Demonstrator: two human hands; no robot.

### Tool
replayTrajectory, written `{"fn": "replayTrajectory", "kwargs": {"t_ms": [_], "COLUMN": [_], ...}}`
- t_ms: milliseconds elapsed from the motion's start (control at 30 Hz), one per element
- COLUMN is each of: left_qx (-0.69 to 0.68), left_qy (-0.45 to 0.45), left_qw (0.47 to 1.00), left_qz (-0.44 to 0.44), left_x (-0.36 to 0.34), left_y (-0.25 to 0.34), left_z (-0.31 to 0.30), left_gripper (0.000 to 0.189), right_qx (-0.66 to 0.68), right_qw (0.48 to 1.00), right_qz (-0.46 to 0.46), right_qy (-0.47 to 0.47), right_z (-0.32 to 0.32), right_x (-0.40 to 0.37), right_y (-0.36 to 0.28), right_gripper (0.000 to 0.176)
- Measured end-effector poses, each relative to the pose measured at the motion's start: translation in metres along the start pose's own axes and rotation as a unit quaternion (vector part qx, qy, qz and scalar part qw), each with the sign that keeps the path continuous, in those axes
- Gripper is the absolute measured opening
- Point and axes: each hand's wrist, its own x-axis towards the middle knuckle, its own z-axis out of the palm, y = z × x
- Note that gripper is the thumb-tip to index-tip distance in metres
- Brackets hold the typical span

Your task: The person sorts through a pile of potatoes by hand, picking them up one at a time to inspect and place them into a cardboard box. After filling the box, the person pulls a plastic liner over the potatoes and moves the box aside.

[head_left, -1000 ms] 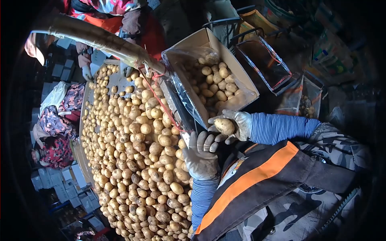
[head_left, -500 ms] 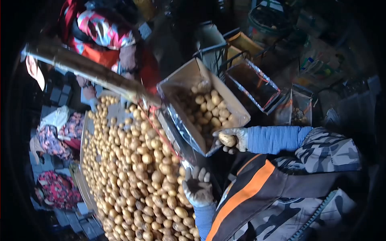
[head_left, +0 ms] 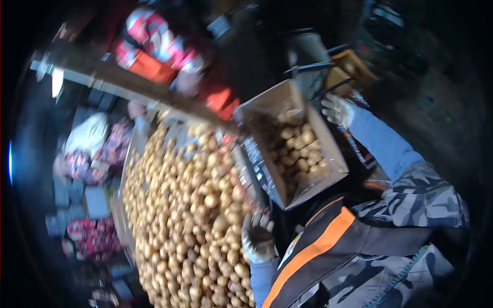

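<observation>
The grip of the left hand point(head_left: 258, 235) is loose and open. The gloved fingers point up and hold nothing. This hand rests at the near right edge of the big heap of potatoes point(head_left: 185, 215) and touches the ones at the rim. The grip of the right hand point(head_left: 338, 109) is too blurry to read, so I cannot tell if it holds anything. That hand wears a glove too. It is up at the far right side of the cardboard box point(head_left: 328, 172), just beside the rim, and the blue sleeve point(head_left: 382, 143) stretches along the right wall.

The box stands just to the right of the heap. It tips so its open top faces the person, which likely makes it easy to reach into. A shiny plastic bag point(head_left: 259, 159) lines it, and small potatoes in the box point(head_left: 298, 149) lie piled inside. The heap is spread on a long worktop point(head_left: 119, 218) that runs from near to far, so it looks like many hands can get at it.

A long bar point(head_left: 123, 87) crosses above the far end of the heap and meets the far left corner of the box. It would block a reach there. Beyond it, a person in red and patterned clothes point(head_left: 159, 49) leans in. On the left, another person in flowery sleeves point(head_left: 92, 149) is beside the worktop. Dark crates point(head_left: 349, 69) stand far right, behind the right hand.
</observation>
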Motion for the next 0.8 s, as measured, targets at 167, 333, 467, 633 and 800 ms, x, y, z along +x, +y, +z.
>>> {"fn": "replayTrajectory", "kwargs": {"t_ms": [167, 333, 467, 633, 800], "left_qx": [0.073, 0.095, 0.352, 0.657, 0.855], "left_qy": [0.072, 0.238, 0.291, 0.304, 0.277], "left_qw": [0.991, 0.958, 0.868, 0.639, 0.432], "left_qz": [0.090, 0.131, 0.194, 0.261, 0.081], "left_x": [-0.025, -0.066, -0.112, -0.131, -0.141], "left_y": [0.007, 0.019, 0.021, 0.026, 0.051], "left_z": [-0.055, -0.014, -0.020, -0.030, -0.020], "left_gripper": [0.049, 0.048, 0.039, 0.041, 0.068], "right_qx": [-0.134, -0.496, -0.649, -0.669, -0.758], "right_qw": [0.953, 0.692, 0.418, 0.210, 0.069], "right_qz": [0.168, -0.075, -0.309, -0.483, -0.375], "right_qy": [-0.215, -0.520, -0.556, -0.524, -0.529], "right_z": [0.152, 0.241, 0.321, 0.387, 0.399], "right_x": [-0.043, -0.066, -0.102, -0.097, -0.102], "right_y": [0.071, 0.146, 0.202, 0.299, 0.338], "right_gripper": [0.041, 0.048, 0.049, 0.036, 0.036]}}
